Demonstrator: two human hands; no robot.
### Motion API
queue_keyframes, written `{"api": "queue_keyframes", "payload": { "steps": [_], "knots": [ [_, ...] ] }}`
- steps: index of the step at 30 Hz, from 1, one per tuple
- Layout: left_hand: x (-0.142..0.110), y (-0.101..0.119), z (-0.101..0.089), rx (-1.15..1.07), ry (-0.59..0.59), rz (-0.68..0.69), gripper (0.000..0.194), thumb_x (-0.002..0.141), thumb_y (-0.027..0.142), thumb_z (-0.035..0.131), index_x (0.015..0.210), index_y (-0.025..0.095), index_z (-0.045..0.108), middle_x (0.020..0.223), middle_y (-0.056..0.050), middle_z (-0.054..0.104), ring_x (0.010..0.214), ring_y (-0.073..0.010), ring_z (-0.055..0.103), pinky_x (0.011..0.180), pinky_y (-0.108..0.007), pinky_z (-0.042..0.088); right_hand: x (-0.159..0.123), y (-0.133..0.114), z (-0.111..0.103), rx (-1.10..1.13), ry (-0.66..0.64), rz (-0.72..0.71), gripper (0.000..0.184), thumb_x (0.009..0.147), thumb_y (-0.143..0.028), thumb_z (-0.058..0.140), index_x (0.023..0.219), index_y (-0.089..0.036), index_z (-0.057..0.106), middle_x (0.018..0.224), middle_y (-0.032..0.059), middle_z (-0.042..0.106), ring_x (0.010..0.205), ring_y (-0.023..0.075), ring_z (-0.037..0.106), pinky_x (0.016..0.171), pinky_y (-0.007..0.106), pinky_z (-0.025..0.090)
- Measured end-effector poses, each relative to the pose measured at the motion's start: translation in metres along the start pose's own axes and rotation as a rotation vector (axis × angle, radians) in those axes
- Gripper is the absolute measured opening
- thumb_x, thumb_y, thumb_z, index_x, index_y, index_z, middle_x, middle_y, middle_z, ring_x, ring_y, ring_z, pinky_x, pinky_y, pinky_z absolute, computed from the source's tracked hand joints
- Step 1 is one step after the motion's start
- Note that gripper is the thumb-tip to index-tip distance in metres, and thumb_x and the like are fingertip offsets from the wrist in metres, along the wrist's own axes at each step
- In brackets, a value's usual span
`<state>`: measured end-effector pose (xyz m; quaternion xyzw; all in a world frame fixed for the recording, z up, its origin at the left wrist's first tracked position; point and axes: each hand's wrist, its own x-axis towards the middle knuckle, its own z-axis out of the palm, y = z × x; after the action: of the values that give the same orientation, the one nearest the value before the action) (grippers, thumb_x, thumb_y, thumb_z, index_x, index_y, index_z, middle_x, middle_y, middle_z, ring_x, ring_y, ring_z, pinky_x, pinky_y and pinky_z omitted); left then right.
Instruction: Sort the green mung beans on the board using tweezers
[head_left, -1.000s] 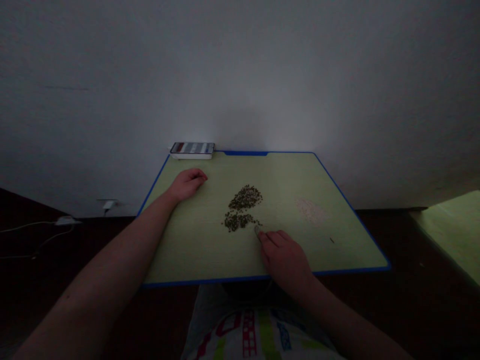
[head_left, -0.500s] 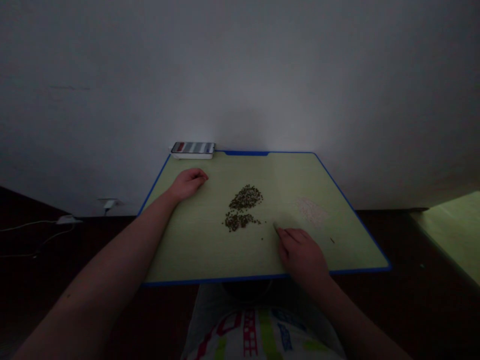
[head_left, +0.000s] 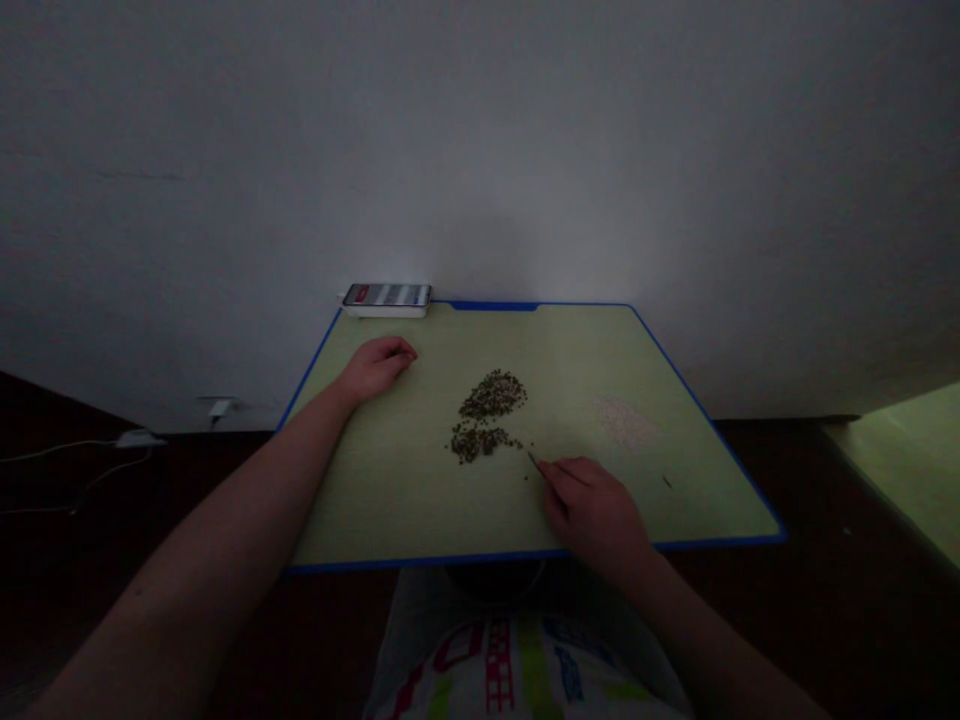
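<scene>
A pile of small dark green grains lies in the middle of a light green table with a blue edge. A fainter pile of pale grains lies to its right. My right hand rests on the table near the front edge, its forefinger stretched out with the tip just right of the dark pile's near end and the other fingers curled under. My left hand lies loosely curled on the table at the far left, holding nothing that I can see.
A phone with a lit screen lies on a white block at the table's far left corner, against the wall. A small dark speck lies near the right front. Cables and a plug lie on the dark floor at left. Another green surface shows at right.
My right hand slid right from the dark pile's near end, then came back left toward it. A few dark grains now lie scattered beside the pile. The left hand stayed still.
</scene>
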<state>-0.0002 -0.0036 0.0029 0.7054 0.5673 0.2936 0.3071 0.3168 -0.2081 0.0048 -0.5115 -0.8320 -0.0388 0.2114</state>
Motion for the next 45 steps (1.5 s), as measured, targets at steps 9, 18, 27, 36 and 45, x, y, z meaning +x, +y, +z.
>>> {"api": "queue_keyframes", "payload": {
  "steps": [9,18,27,36,45],
  "knots": [
    [0.002,-0.004,0.0,0.002,0.001,0.009,0.024,0.068,0.034,0.052,0.08,0.018,0.066,0.066,-0.001,0.059,0.067,-0.0158,0.052,0.065,-0.028,0.042,0.012,0.01,0.001,-0.019,-0.044,0.059,0.03,0.086,-0.012,0.051,0.108,-0.013,0.071,0.095,0.0095,0.074,0.085,0.0207,0.065,0.08,0.033,0.054],
    [0.001,-0.001,0.0,0.005,-0.004,0.01,0.024,0.069,0.035,0.052,0.079,0.018,0.065,0.065,-0.001,0.06,0.07,-0.0167,0.053,0.066,-0.029,0.043,0.012,0.016,-0.005,0.073,-0.09,-0.034,0.03,0.086,-0.013,0.051,0.108,-0.015,0.071,0.098,0.0086,0.074,0.087,0.0197,0.065,0.081,0.033,0.053],
    [0.002,-0.005,0.001,-0.007,-0.004,0.019,0.024,0.07,0.036,0.052,0.079,0.018,0.065,0.064,0.0,0.058,0.067,-0.0157,0.053,0.064,-0.028,0.042,0.001,0.0,-0.003,-0.058,-0.082,-0.102,0.026,0.088,-0.015,0.054,0.107,-0.013,0.071,0.095,0.0097,0.073,0.083,0.0204,0.063,0.076,0.033,0.053],
    [0.002,-0.005,0.0,-0.007,-0.009,-0.006,0.024,0.068,0.035,0.053,0.08,0.018,0.066,0.064,0.0,0.059,0.068,-0.0161,0.054,0.062,-0.027,0.043,0.011,0.004,0.0,-0.209,-0.138,0.041,0.03,0.086,-0.011,0.053,0.11,-0.016,0.07,0.1,0.0096,0.073,0.085,0.0211,0.063,0.077,0.032,0.052],
    [0.001,0.0,0.0,-0.002,-0.002,-0.007,0.024,0.068,0.035,0.054,0.079,0.018,0.066,0.065,-0.001,0.06,0.068,-0.0163,0.053,0.065,-0.029,0.043,0.005,-0.002,-0.004,-0.215,-0.151,0.044,0.031,0.084,-0.011,0.054,0.111,-0.014,0.07,0.098,0.0093,0.073,0.084,0.0216,0.064,0.076,0.032,0.052]
  ]
}}
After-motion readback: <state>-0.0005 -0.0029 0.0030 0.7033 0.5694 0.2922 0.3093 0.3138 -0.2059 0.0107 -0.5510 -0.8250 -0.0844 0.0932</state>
